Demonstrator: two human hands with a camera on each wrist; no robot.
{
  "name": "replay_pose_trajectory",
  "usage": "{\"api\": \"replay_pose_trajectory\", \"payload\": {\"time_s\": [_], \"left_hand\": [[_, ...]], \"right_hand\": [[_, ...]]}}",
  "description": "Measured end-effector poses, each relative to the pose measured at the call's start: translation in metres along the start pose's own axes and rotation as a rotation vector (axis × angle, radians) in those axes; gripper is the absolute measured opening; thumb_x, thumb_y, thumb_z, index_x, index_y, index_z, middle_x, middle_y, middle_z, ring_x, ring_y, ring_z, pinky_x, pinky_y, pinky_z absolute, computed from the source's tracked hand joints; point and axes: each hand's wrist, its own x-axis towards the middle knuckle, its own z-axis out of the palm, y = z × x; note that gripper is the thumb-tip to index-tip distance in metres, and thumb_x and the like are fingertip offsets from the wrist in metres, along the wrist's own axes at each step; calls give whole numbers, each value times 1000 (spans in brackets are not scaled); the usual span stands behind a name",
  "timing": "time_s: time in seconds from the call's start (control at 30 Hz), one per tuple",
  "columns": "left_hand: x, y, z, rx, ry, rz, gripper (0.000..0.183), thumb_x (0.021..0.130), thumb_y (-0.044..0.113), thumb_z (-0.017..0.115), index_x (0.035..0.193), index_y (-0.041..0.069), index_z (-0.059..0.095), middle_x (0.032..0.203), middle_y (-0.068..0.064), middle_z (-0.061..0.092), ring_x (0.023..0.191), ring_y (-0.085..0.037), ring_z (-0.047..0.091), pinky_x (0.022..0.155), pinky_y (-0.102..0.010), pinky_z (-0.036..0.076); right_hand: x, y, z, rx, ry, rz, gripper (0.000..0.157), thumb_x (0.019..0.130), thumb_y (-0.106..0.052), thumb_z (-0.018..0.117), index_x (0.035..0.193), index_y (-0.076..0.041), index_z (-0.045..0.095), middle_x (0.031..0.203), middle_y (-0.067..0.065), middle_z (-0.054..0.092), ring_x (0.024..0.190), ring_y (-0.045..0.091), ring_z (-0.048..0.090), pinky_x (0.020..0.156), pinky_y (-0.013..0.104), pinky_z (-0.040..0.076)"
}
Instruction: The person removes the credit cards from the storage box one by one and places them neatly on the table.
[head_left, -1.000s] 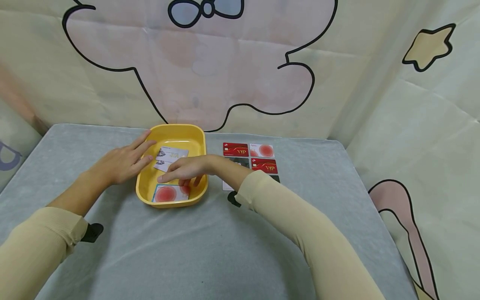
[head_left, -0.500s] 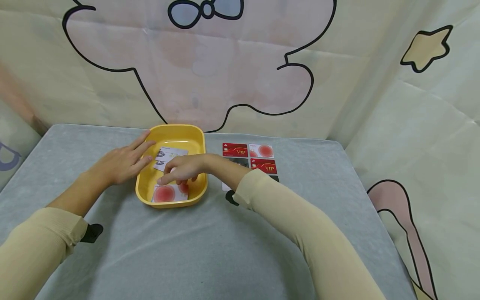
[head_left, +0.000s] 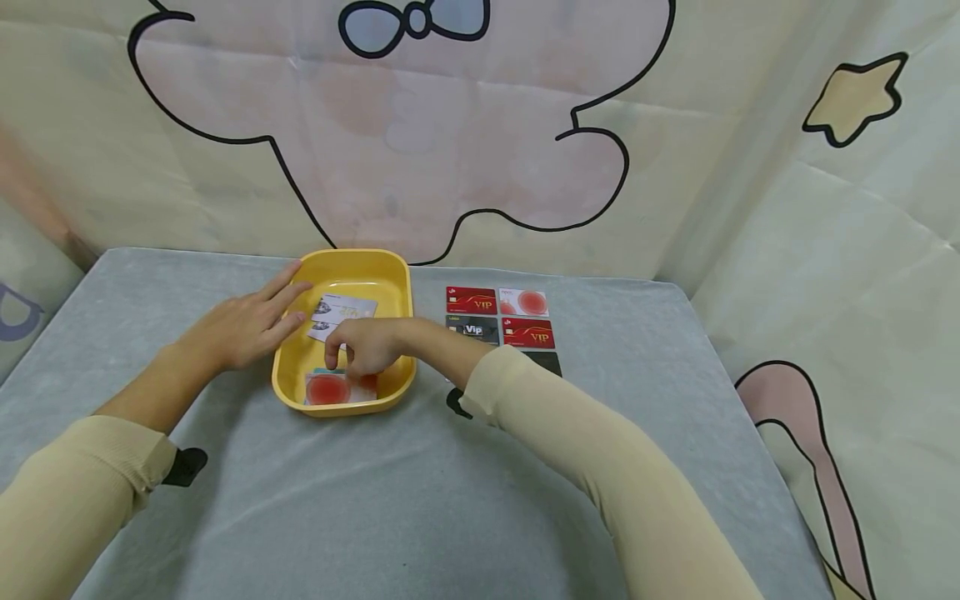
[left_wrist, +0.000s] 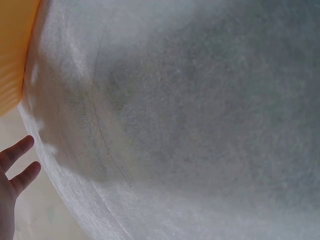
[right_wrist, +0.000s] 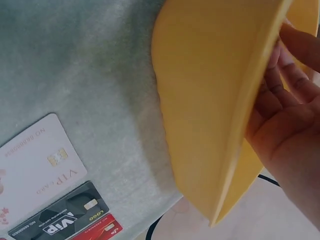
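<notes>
A yellow tray (head_left: 408,392) stands on the cloth-covered table. My left hand (head_left: 238,329) rests at its left rim with straight, spread fingers. My right hand (head_left: 366,343) reaches over the right rim into the tray, fingers curled down to pinch the far edge of a card with red circles (head_left: 327,390); a teal strip shows along that edge. Two white cards (head_left: 343,307) lie behind it in the tray, partly covered by the right hand. In the right wrist view, the tray's wall (right_wrist: 205,100) hides part of the fingers.
Right of the tray lie several cards in rows, among them a red VIP card (head_left: 471,300), a white card with red circles (head_left: 524,302) and a dark Vip card (head_left: 472,327). The right forearm crosses over part of them. A printed curtain (head_left: 480,167) hangs behind the table.
My right fingers have gone from nearly straight to curled, coming down onto the card with red circles. The wrist has shifted slightly, uncovering the dark Vip card. The left hand stays put.
</notes>
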Motion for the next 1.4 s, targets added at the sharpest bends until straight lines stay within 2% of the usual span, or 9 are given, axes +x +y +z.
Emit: {"api": "replay_pose_trajectory", "payload": {"time_s": [0.17, 0.3, 0.47, 0.6, 0.8, 1.03, 1.17, 1.27, 1.4], "left_hand": [[0, 0, 0, -4, 2, 3, 60, 106, 40, 36, 155, 7, 31, 167, -14, 5, 129, -48, 48, 101, -63, 41], [0, 0, 0, -5, 0, 5, 60, 106, 41, 36, 155, 7, 31, 167, -14, 5, 130, -48, 47, 101, -64, 41], [0, 0, 0, -2, 0, 7, 60, 106, 40, 36, 154, 6, 32, 166, -16, 6, 130, -48, 47, 101, -64, 40], [0, 0, 0, 4, -2, 2, 61, 106, 42, 36, 155, 6, 31, 167, -15, 5, 130, -48, 47, 101, -65, 40], [1, 0, -1, 7, -2, 2, 62, 106, 43, 35, 155, 6, 31, 167, -15, 5, 131, -49, 46, 101, -66, 39], [1, 0, -2, 5, -8, 4, 62, 105, 45, 35, 155, 7, 31, 167, -14, 5, 130, -49, 47, 101, -66, 40], [0, 0, -2, 5, -5, 1, 62, 105, 45, 33, 155, 7, 31, 167, -14, 5, 128, -48, 49, 100, -65, 41], [0, 1, -2, 6, -14, -16, 64, 105, 47, 32, 155, 8, 30, 167, -14, 4, 130, -49, 47, 100, -66, 40], [0, 3, -2, 10, -27, -33, 66, 104, 48, 33, 156, 8, 28, 167, -14, 3, 131, -50, 45, 101, -67, 39]], "right_hand": [[3, 1, 2, -54, 10, -31, 24, 97, 0, 55, 120, -8, 60, 95, 9, 57, 75, 14, 55, 64, 19, 48], [2, 2, 0, -97, 36, -47, 36, 97, 1, 54, 131, -10, 57, 97, 8, 58, 77, 15, 57, 66, 19, 50], [-4, 3, -4, -65, 89, -65, 55, 96, 3, 54, 148, -12, 46, 96, 8, 59, 75, 17, 58, 65, 20, 52], [-11, 3, -5, -31, 98, -58, 63, 95, 1, 56, 153, -16, 39, 93, 9, 56, 74, 18, 55, 65, 20, 52], [-26, 1, -8, -26, 137, -85, 61, 95, 2, 57, 150, -18, 43, 94, 10, 56, 72, 19, 60, 65, 22, 55], [-39, 0, -11, -3, 217, -137, 54, 94, 4, 56, 142, -19, 51, 97, 8, 59, 84, 18, 59, 67, 23, 57], [-49, 0, -13, 18, 265, -183, 46, 96, -1, 58, 139, -18, 54, 95, 8, 58, 76, 20, 62, 66, 26, 57], [-56, 2, -15, 39, 285, -176, 42, 97, -6, 61, 137, -17, 55, 94, 7, 59, 74, 22, 62, 66, 26, 55], [-64, 8, -17, 14, 313, -157, 38, 96, -9, 63, 133, -18, 57, 93, 6, 59, 84, 21, 58, 65, 23, 54]]}}
